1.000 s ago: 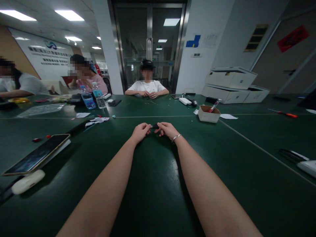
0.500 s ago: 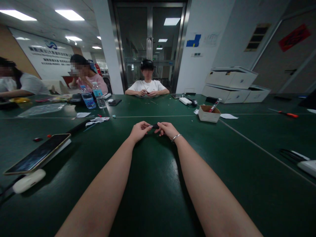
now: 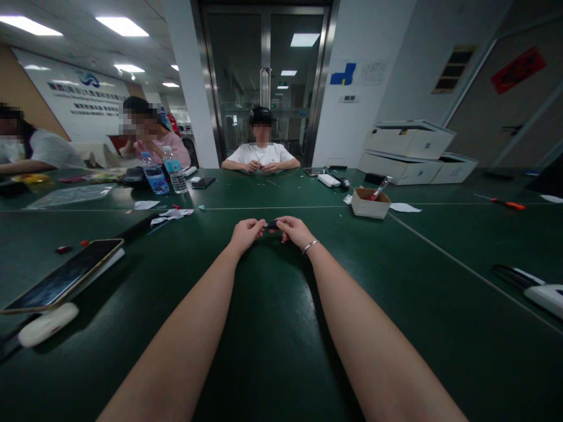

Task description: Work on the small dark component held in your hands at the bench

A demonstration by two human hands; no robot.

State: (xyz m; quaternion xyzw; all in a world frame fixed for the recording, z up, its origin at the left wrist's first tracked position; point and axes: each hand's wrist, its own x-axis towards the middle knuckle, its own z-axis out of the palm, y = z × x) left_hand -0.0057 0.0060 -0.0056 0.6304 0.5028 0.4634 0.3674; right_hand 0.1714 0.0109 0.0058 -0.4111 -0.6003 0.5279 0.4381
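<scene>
Both my arms stretch forward over a dark green table [image 3: 272, 328]. My left hand [image 3: 246, 233] and my right hand [image 3: 294, 230] meet at the middle of the table, fingers curled and pinched on a small black object [image 3: 272, 224] held between them. What the object is I cannot make out. A silver bracelet [image 3: 309, 246] sits on my right wrist.
A phone [image 3: 61, 274] and a white case [image 3: 41, 323] lie at my left. Two water bottles [image 3: 166, 171] and paper scraps sit further back. A small cardboard box [image 3: 370, 203], white boxes [image 3: 409, 149] and an orange-handled tool [image 3: 505, 204] are right. Three people sit at the far side.
My hands stay together on the small black object, with only slight finger movement. The view has shifted a little to the right.
</scene>
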